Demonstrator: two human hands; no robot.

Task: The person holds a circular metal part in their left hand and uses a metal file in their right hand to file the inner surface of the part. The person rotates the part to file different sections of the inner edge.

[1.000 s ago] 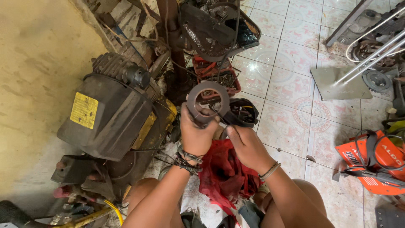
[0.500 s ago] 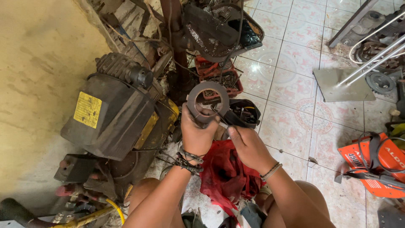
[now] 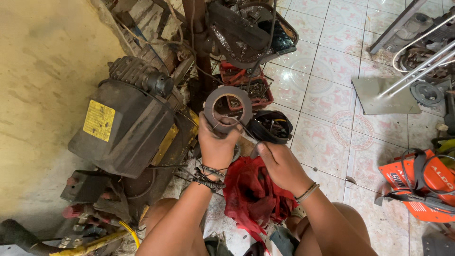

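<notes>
My left hand [image 3: 216,143] grips the lower edge of a flat dark brown ring [image 3: 228,106], holding it upright in front of me. My right hand [image 3: 279,166] is just to the right and lower, pinching a thin dark strap or wire [image 3: 249,134] that runs up toward the ring. A crumpled red cloth [image 3: 253,194] lies under both hands, between my knees.
A large black electric motor [image 3: 124,125] with a yellow label sits at the left against a concrete wall. A red tray of small metal parts [image 3: 249,85] and a black container [image 3: 272,127] lie behind the ring. An orange machine [image 3: 419,185] stands at the right on tiled floor.
My left hand has lifted the ring slightly up and to the left. The right hand has stayed close below it, still on the thin strap.
</notes>
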